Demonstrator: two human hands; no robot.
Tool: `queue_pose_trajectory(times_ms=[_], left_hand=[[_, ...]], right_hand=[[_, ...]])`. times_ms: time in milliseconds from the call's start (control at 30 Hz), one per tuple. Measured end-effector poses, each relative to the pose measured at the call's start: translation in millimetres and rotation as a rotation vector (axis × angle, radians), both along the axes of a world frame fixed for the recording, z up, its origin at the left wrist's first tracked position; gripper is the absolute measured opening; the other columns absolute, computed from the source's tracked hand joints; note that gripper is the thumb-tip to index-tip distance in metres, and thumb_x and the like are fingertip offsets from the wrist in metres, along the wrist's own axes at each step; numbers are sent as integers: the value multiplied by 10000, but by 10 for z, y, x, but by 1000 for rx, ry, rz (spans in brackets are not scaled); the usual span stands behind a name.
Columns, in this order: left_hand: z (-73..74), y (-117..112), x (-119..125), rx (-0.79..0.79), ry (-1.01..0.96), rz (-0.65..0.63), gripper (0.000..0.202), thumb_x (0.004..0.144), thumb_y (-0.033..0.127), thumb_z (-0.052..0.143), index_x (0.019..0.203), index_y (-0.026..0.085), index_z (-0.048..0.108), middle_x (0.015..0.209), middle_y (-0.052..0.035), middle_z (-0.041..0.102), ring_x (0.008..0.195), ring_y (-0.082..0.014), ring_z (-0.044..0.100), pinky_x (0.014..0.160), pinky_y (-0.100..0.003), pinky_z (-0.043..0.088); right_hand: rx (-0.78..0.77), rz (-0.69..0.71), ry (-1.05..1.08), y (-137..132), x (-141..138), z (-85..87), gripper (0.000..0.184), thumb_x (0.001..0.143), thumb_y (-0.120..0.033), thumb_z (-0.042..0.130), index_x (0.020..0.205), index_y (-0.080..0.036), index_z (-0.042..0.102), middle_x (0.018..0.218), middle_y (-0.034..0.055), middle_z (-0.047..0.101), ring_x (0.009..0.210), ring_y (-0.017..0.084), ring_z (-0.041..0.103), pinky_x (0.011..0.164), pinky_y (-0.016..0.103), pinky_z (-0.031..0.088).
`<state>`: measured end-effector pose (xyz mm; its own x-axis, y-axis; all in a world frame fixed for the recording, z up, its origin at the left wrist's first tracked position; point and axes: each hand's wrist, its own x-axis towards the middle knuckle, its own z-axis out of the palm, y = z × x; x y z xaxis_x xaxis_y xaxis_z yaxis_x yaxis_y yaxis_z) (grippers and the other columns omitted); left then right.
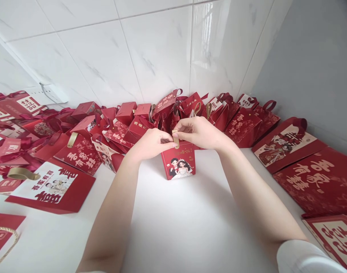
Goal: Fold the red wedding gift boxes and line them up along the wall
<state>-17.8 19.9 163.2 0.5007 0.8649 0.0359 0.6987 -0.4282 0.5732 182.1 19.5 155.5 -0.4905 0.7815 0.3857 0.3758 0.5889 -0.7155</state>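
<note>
A small red gift box (179, 165) with a cartoon bride and groom on its front stands upright on the white table, between my hands. A gold ribbon handle (176, 141) loops at its top edge. My right hand (200, 132) pinches the ribbon's upper part between thumb and fingers. At the left, my left hand (153, 143) is closed at the box's top edge, its thumb tip against the lower ribbon. My fingers hide part of the box's top, and I cannot see its inside.
Many red gift boxes crowd the back, among them a tilted box (243, 127). At the left lies a box with a gold handle (52, 189); at the right, large red bags (315, 176). A white tiled wall (159, 53) rises behind, with a grey wall (312, 64) to the right.
</note>
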Motion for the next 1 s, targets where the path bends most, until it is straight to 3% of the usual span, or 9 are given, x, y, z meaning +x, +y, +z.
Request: queue_pose_trajectory(times_ms=[167, 400, 700, 1000], left_hand=[[-42, 26, 26, 28, -25, -29, 268, 778, 391, 609, 665, 154, 661, 581, 33, 492, 576, -98, 370, 531, -246, 280], [-51, 20, 27, -9, -61, -23, 261, 765, 381, 620, 625, 160, 624, 588, 36, 475, 570, -95, 354, 538, -249, 274], [-76, 46, 12, -69, 49, -21, 475, 778, 440, 598, 503, 173, 319, 588, 34, 204, 543, -92, 180, 521, -286, 137], [-73, 13, 70, -39, -102, 29, 415, 784, 438, 606, 529, 168, 421, 571, 44, 242, 536, -86, 209, 513, -273, 152]], right_hand=[[31, -41, -23, 33, 12, -19, 213, 873, -262, 521, 744, -185, 672, 755, -7, 713, 706, 127, 615, 709, 270, 444], [-44, 23, 12, 87, 5, -52, 206, 885, -273, 512, 768, -195, 662, 743, -3, 706, 725, 136, 608, 728, 289, 451], [-196, 96, 113, 116, 49, -61, 179, 867, -311, 555, 789, -184, 654, 774, 18, 707, 762, 147, 643, 777, 302, 505], [-168, 105, 143, 104, 51, -55, 126, 864, -303, 571, 850, -190, 624, 821, 25, 708, 771, 150, 648, 762, 299, 499]])
